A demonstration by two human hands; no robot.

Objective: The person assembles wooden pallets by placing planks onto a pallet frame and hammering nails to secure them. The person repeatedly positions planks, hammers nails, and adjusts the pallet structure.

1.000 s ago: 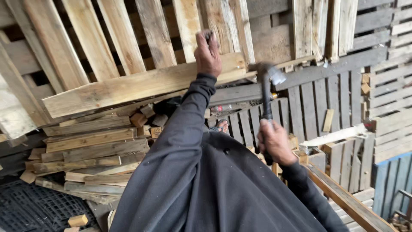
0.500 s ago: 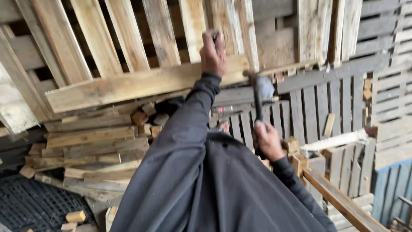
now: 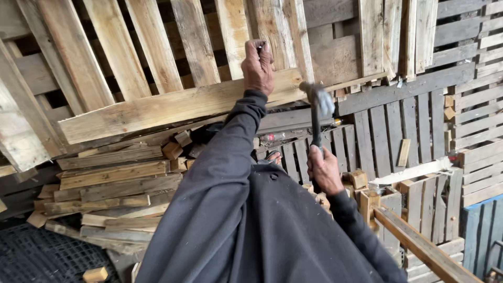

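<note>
The left hand point(image 3: 258, 65) pinches something small, likely a nail, too small to confirm, against the pale plank point(image 3: 173, 107) lying across the pallet point(image 3: 131, 47). At four o'clock from it, the right hand point(image 3: 325, 170) grips the hammer point(image 3: 317, 112), head raised beside the plank. Judged step: setting up a strike; a short, square blow clear of the fingers is called for.

- Left hand point(image 3: 258, 67) on the pallet point(image 3: 199, 47), just above the long plank point(image 3: 173, 105)
- Right hand point(image 3: 324, 170) lower right, holding the hammer point(image 3: 317, 112), head near the plank's right end
- Board stack point(image 3: 112, 181) below the plank, left
- Grey pallets point(image 3: 408, 120) to the right
</note>
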